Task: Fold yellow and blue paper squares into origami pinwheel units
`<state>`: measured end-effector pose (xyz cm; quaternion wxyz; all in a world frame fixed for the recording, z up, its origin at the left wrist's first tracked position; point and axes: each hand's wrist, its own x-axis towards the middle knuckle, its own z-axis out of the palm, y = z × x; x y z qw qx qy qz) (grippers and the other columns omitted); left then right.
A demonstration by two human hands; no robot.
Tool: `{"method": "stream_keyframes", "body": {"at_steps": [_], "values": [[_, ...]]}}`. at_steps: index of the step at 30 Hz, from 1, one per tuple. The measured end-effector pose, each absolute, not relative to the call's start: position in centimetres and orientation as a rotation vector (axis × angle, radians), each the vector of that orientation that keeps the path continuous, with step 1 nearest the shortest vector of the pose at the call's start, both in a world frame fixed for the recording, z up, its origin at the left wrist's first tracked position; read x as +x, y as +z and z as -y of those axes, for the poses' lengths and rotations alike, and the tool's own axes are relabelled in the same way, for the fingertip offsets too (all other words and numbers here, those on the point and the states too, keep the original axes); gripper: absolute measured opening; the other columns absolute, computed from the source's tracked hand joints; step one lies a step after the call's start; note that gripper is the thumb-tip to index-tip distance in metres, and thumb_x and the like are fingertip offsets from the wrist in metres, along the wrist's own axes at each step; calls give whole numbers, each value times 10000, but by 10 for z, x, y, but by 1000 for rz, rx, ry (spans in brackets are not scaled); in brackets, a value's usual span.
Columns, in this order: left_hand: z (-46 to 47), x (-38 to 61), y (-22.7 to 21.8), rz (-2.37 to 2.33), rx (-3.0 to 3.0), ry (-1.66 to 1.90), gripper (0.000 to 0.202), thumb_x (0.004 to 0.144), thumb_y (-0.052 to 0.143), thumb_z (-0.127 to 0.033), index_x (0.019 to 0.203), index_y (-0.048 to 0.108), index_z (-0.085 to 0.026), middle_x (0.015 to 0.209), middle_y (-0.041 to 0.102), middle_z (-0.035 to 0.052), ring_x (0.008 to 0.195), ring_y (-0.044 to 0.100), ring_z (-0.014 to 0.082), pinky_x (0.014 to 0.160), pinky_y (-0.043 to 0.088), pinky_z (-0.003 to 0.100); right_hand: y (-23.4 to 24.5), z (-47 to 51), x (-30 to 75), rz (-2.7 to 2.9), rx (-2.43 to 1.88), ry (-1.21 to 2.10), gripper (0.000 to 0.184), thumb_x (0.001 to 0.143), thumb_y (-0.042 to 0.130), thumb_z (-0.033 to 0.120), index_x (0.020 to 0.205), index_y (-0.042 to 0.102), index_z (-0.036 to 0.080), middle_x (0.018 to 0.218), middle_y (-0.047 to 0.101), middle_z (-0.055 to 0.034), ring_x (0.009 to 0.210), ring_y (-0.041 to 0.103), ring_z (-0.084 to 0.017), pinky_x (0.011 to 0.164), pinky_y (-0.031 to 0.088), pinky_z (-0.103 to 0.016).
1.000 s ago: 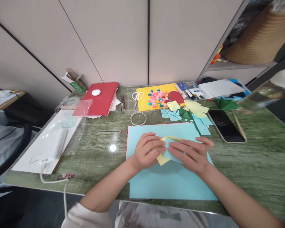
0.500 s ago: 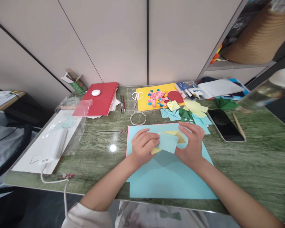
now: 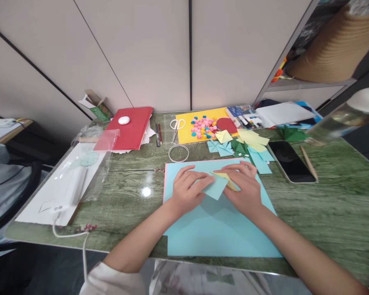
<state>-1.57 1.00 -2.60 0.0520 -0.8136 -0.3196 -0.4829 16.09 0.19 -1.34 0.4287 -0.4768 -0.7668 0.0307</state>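
Note:
A small folded paper piece (image 3: 217, 186), light blue on one face and yellow on the other, lies on a large light blue sheet (image 3: 215, 229) on the green table. My left hand (image 3: 187, 192) presses on its left part with fingers stretched flat. My right hand (image 3: 244, 186) covers its right part, fingers laid over the yellow flap and meeting the left hand's fingertips. Part of the piece is hidden under both hands.
Behind the sheet lie a wire ring (image 3: 178, 153), scissors (image 3: 176, 125), pens (image 3: 158, 134), a yellow sheet with coloured bits (image 3: 203, 127) and several folded paper shapes (image 3: 249, 147). A phone (image 3: 291, 161) and a stick (image 3: 309, 164) lie right. Red folders (image 3: 129, 127) and plastic-wrapped items (image 3: 70, 176) lie left.
The small piece has been turned and folded: more yellow showed earlier, now mostly blue. My right hand came back over it to meet the left; both sit slightly farther up the sheet.

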Motion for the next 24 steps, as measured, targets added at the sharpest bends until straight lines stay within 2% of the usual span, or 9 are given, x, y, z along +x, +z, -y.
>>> {"method": "stream_keyframes", "body": {"at_steps": [3, 8, 17, 24], "values": [[-9, -15, -26, 984, -2460, -1445, 305, 737, 505, -71, 977, 600, -234, 816, 675, 14, 743, 634, 111, 862, 493, 363, -13, -1, 160, 1923, -1184, 55, 149, 794, 568, 229, 885, 658, 305, 763, 697, 45, 807, 611, -172, 932, 309, -412], [-9, -14, -24, 963, -2425, -1524, 251, 733, 530, -57, 910, 623, -210, 786, 654, 25, 734, 627, 106, 838, 510, 346, -15, 0, 160, 1922, -1179, 15, 161, 763, 576, 201, 889, 638, 281, 808, 705, 30, 834, 609, -187, 938, 308, -416], [-8, -12, -25, 964, -2426, -1565, 173, 757, 536, -104, 857, 623, -214, 786, 655, 20, 737, 627, 110, 832, 518, 355, -22, 3, 160, 1933, -1085, -124, 406, 656, 504, 32, 925, 619, 314, 828, 710, 78, 831, 613, -174, 942, 304, -425], [-9, -11, -27, 938, -2492, -1620, 351, 687, 429, 28, 941, 558, -177, 815, 681, 34, 755, 641, 113, 866, 506, 384, -27, 0, 159, 1843, -975, -304, 354, 692, 547, 34, 872, 648, 322, 822, 702, 62, 806, 565, -160, 882, 339, -416]]}}
